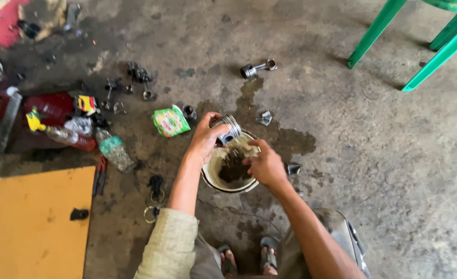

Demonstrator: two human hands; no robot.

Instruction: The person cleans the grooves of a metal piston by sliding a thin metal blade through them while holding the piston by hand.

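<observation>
Left hand [206,138] has its grip closed around a ribbed grey metal piston [228,129], held tilted over the far rim of a round pale bowl of dark liquid [214,173] standing on the stained concrete floor [383,170]. Right hand [265,165] hovers over the bowl's right rim, fingers curled; whether it holds anything cannot be told. A second piston with connecting rod [257,68] lies well beyond.

Left hand [206,138] raised with fingers curled closed, right hand [265,164] lower, fingers bent downward.
</observation>
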